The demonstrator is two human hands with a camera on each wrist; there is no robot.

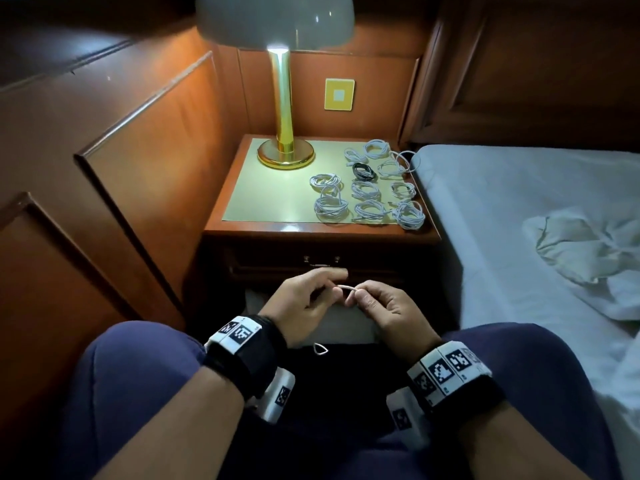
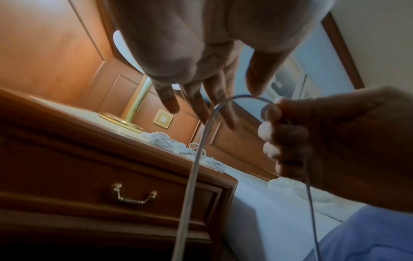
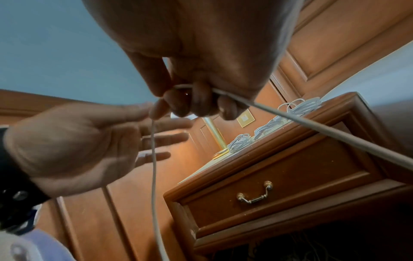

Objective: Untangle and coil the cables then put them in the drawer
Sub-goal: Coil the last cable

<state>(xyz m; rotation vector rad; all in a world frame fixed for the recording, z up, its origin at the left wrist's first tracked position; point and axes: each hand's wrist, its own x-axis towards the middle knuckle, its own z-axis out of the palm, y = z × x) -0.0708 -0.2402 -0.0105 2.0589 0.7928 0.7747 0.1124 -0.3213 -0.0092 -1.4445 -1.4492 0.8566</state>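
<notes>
A white cable (image 1: pixel 346 287) arcs between my two hands in front of the nightstand's closed drawer (image 1: pixel 277 263). My right hand (image 1: pixel 374 303) grips it in a fist (image 3: pixel 196 102), and both strands (image 3: pixel 153 176) hang down from there. My left hand (image 1: pixel 311 296) is beside it with straight, spread fingers (image 2: pixel 201 107); the cable (image 2: pixel 192 176) passes across their tips. On the nightstand top lie several coiled white cables (image 1: pixel 367 195) and one black coil (image 1: pixel 363 171). The drawer (image 3: pixel 290 185) has a brass handle (image 2: pixel 134 196).
A brass lamp (image 1: pixel 285 150) stands at the back left of the nightstand (image 1: pixel 311 230). A bed (image 1: pixel 519 202) with a crumpled cloth (image 1: pixel 588 247) adjoins on the right. Wood panelling (image 1: pixel 138 168) runs along the left. My knees frame the hands.
</notes>
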